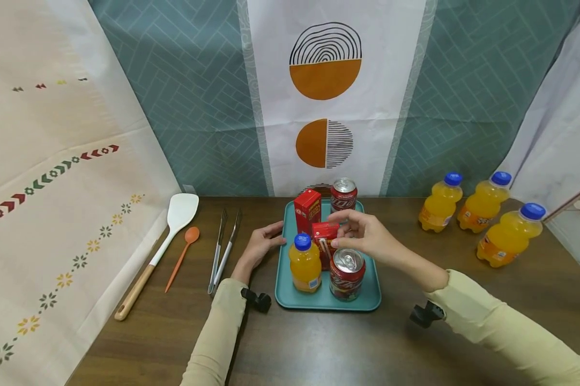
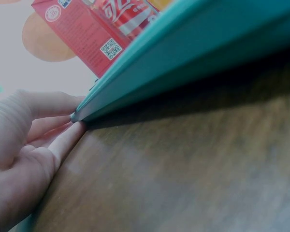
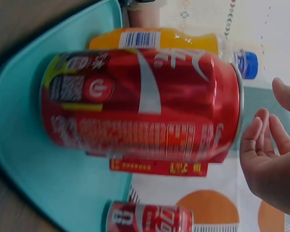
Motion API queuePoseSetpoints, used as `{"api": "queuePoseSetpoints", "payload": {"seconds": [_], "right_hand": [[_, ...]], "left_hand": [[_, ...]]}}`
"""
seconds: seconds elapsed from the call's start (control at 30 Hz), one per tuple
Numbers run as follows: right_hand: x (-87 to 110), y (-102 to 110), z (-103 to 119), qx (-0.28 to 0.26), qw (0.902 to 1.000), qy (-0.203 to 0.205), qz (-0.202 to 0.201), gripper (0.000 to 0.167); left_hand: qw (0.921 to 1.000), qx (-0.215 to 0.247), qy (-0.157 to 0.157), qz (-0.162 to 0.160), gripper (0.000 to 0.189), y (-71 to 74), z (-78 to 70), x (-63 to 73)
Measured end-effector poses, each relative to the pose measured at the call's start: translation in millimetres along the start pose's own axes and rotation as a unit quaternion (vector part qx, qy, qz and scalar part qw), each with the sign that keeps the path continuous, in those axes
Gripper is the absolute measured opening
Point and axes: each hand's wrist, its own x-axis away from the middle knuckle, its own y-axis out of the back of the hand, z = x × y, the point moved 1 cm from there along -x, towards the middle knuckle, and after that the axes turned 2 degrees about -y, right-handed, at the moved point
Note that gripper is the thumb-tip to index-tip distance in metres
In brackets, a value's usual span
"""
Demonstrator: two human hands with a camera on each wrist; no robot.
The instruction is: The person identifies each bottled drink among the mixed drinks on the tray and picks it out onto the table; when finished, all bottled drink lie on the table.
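Observation:
A teal tray (image 1: 282, 292) holds a small orange drink bottle (image 1: 305, 268) with a blue cap, a front red drink carton (image 1: 321, 249) with a straw on its face, a back red carton (image 1: 307, 209), a front red soda can (image 1: 347, 279) and a back soda can (image 1: 343, 197). My left hand (image 1: 261, 246) touches the tray's left edge with extended fingers; in the left wrist view its fingertips (image 2: 76, 126) meet the rim. My right hand (image 1: 367, 233) hovers over the tray's right side, by the front carton. In the right wrist view its loosely bent fingers hold nothing.
Left of the tray lie metal tongs (image 1: 222, 254), an orange spoon (image 1: 179, 258) and a white spatula (image 1: 181, 212) with a wooden handle. Three more orange drink bottles (image 1: 504, 241) stand at the right. A patterned cloth (image 1: 213, 96) hangs behind the table.

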Motion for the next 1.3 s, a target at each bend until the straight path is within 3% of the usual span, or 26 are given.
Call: {"api": "queuePoseSetpoints", "payload": {"seconds": [0.3,0.47,0.87,1.3], "right_hand": [[-12.8,-23.7,4.4,-0.032,0.9960,0.022,0.080,0.046],[-16.1,-31.9,4.0,-0.038,0.9935,0.021,0.106,0.048],[-22.2,-36.9,7.7,0.026,0.9934,0.037,0.106,0.043],[-21.3,-42.0,8.8,0.025,0.9958,0.021,0.085,0.040]], "left_hand": [[1.0000,-0.005,-0.005,-0.004,0.050,-0.9,0.4,1.9],[0.9999,-0.010,0.007,-0.009,0.049,-4.0,2.0,2.8],[0.9999,-0.010,0.002,-0.011,0.049,0.0,0.5,1.6],[0.9998,-0.011,-0.006,-0.012,0.050,-1.4,1.3,-0.5]]}}
